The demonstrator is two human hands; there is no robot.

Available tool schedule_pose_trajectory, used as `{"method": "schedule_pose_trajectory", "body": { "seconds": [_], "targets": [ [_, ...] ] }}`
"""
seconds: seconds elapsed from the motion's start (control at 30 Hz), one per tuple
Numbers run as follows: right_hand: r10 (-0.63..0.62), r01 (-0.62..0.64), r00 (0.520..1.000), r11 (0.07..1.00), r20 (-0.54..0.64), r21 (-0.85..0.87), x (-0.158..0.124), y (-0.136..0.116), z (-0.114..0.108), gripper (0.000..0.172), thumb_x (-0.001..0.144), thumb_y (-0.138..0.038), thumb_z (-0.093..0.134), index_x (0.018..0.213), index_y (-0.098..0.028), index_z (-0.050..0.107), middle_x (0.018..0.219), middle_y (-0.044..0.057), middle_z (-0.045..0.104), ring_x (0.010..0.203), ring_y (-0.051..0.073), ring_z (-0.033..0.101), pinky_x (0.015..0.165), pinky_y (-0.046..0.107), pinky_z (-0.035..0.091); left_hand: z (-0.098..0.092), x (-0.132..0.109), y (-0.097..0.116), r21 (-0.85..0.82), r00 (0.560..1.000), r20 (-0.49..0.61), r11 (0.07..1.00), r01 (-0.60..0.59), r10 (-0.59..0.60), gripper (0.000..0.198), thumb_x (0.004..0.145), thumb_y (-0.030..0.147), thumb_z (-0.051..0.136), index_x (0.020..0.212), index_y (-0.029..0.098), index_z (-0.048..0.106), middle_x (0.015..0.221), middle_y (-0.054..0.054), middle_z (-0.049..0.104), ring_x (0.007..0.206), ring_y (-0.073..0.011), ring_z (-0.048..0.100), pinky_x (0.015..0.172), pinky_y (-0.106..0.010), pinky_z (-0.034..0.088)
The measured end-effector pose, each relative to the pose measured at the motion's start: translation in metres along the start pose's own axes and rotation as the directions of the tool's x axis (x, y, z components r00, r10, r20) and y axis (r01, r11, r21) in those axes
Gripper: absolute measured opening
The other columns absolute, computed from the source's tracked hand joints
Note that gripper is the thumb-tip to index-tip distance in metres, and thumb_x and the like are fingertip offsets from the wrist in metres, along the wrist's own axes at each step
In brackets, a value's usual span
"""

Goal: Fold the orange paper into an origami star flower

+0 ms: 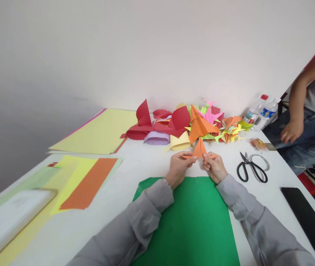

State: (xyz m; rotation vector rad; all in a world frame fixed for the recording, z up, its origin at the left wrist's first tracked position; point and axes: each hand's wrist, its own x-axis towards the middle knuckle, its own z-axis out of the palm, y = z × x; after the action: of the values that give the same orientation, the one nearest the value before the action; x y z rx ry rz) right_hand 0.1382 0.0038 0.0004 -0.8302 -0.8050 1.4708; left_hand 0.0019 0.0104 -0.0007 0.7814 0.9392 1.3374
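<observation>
A small folded orange paper plane (199, 149) is pinched between my two hands, its pointed tip facing away from me. My left hand (180, 167) is closed on its left wing and my right hand (213, 166) on its right wing. Both hands are held just past the far edge of a large green paper sheet (193, 221). Right behind the held plane, a bigger orange paper plane (200, 125) leans on a heap of folded paper shapes.
Red paper rolls (143, 123) and a pink paper plane (210, 114) lie along the wall. To the right are scissors (250, 168), a phone (308, 221) and bottles (254, 111); a person (295, 111) stands beyond. Orange paper (89, 183) and a white box (16, 210) lie left.
</observation>
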Motion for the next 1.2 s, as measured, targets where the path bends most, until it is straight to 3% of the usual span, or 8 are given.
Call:
{"method": "schedule_pose_trajectory", "body": {
  "seconds": [0.27,0.5,0.67,0.8,0.93,1.0,1.1,1.2],
  "targets": [
    [0.065,-0.063,0.997,0.996,-0.036,0.056,0.004,-0.001,-0.004,0.033,0.064,-0.042,0.077,0.064,-0.014,0.059,0.05,0.0,0.062,0.038,0.007,0.048,0.04,0.021,0.042,0.002,-0.002,0.002,-0.172,0.999,-0.006,0.984,0.047,-0.049,0.036,0.048,0.025,0.085,0.075,0.01,0.066,0.062,-0.003,0.067,0.055,-0.0097,0.059,0.061,-0.026,0.05],
    [0.029,-0.025,0.997,0.998,-0.078,0.053,0.005,0.0,-0.006,0.031,0.062,-0.039,0.079,0.06,-0.014,0.061,0.05,0.001,0.063,0.037,0.008,0.048,0.039,0.021,0.042,0.0,-0.002,0.001,-0.196,0.996,0.066,0.978,0.065,-0.053,0.029,0.055,0.028,0.082,0.073,0.01,0.067,0.068,-0.003,0.068,0.059,-0.0104,0.061,0.064,-0.027,0.052],
    [-0.004,0.005,0.998,1.0,-0.061,0.015,0.004,-0.001,-0.004,0.032,0.065,-0.044,0.076,0.063,-0.015,0.063,0.055,0.002,0.065,0.04,0.009,0.049,0.041,0.024,0.042,0.001,-0.002,0.004,-0.274,0.993,0.098,0.957,0.097,-0.072,0.03,0.061,0.026,0.079,0.084,0.011,0.067,0.08,-0.006,0.069,0.07,-0.0123,0.064,0.071,-0.027,0.051],
    [-0.033,0.033,0.999,0.999,0.005,-0.04,0.001,-0.001,-0.002,0.034,0.069,-0.048,0.072,0.061,-0.016,0.062,0.052,0.0,0.06,0.041,0.009,0.047,0.044,0.024,0.04,0.003,-0.007,0.005,-0.253,0.972,0.22,0.958,0.134,-0.078,0.029,0.059,0.02,0.08,0.084,0.011,0.067,0.082,-0.008,0.069,0.079,-0.0168,0.064,0.076,-0.031,0.05],
    [-0.079,0.101,0.989,0.978,0.124,-0.184,-0.003,0.001,-0.001,0.04,0.074,-0.05,0.066,0.051,-0.018,0.058,0.041,-0.003,0.049,0.043,0.009,0.043,0.048,0.025,0.037,0.006,-0.012,0.003,-0.103,0.94,0.341,0.993,0.05,-0.011,0.018,0.066,0.025,0.075,0.074,0.011,0.068,0.069,-0.006,0.066,0.068,-0.0168,0.062,0.075,-0.034,0.05],
    [-0.08,0.107,0.989,0.968,0.124,-0.227,-0.003,0.002,-0.001,0.034,0.072,-0.049,0.068,0.062,-0.017,0.064,0.041,-0.004,0.05,0.042,0.009,0.042,0.047,0.025,0.035,0.007,-0.013,0.002,-0.071,0.945,0.326,0.997,0.013,0.011,0.02,0.068,0.03,0.073,0.068,0.011,0.067,0.065,-0.006,0.065,0.064,-0.0165,0.06,0.073,-0.034,0.05],
    [-0.086,0.092,0.995,0.977,0.041,-0.19,-0.001,0.003,-0.002,0.032,0.066,-0.044,0.075,0.082,-0.017,0.068,0.044,-0.006,0.053,0.04,0.009,0.042,0.045,0.024,0.035,0.005,-0.01,0.001,-0.061,0.976,0.214,0.998,-0.023,0.035,0.02,0.065,0.031,0.074,0.067,0.013,0.067,0.064,-0.003,0.064,0.063,-0.0151,0.059,0.07,-0.033,0.05],
    [-0.097,0.092,0.995,0.99,-0.039,-0.11,0.002,0.003,-0.003,0.026,0.063,-0.038,0.078,0.068,-0.017,0.063,0.046,-0.005,0.055,0.04,0.008,0.044,0.045,0.024,0.036,0.003,-0.008,0.0,-0.054,0.991,0.132,0.998,-0.031,0.038,0.021,0.061,0.029,0.077,0.069,0.013,0.067,0.065,-0.002,0.063,0.065,-0.0144,0.059,0.071,-0.032,0.051]
  ]
}}
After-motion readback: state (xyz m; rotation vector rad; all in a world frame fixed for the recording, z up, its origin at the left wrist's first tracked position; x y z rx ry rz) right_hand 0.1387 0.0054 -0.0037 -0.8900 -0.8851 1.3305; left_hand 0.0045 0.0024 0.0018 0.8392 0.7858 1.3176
